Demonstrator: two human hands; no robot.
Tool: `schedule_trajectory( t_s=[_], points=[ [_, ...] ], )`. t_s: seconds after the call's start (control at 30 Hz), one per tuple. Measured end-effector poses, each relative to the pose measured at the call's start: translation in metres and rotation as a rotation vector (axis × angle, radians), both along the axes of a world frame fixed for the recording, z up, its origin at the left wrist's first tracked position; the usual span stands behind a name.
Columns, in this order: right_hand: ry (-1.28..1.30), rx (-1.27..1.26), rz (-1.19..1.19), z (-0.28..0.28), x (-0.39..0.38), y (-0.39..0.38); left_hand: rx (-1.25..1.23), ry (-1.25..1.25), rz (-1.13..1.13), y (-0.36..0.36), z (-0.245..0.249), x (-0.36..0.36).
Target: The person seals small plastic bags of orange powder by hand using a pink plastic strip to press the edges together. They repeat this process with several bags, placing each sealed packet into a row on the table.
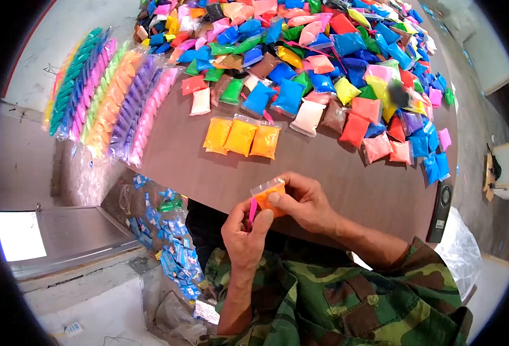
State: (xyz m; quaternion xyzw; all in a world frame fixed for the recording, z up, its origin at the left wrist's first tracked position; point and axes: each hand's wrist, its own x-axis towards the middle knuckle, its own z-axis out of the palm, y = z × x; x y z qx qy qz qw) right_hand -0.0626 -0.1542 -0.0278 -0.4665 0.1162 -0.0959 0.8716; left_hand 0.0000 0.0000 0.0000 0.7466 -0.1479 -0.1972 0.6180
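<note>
My right hand point(309, 205) pinches a small clear zip bag filled with orange stuff point(270, 193), thumb pressed on its front. Close against it, my left hand point(244, 235) has a thin pink plastic strip point(252, 211) between thumb and fingers, its fingertips right at the bag's lower left edge. Both hands are over the table's near edge. Just beyond them, three orange-yellow packets point(241, 136) lie side by side in a row on the brown table point(191, 161).
A large heap of packets in many colours point(289, 98) covers the far side. Long bags of twisted coloured pieces point(116, 98) lie at the left edge. A black bar-shaped device point(439, 212) sits at the right edge. Blue printed wrappers point(180, 262) litter the floor.
</note>
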Motion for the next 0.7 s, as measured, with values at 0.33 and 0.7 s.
schedule_trajectory(
  t_s=[0.33, 0.7],
  points=[
    [0.014, 0.149, -0.021, -0.001, 0.000, -0.011, 0.053, -0.004, -0.044, 0.004, -0.008, 0.005],
    [-0.008, 0.069, 0.014, 0.002, 0.004, -0.009, 0.021, -0.001, -0.032, 0.012, -0.014, 0.009]
  ],
)
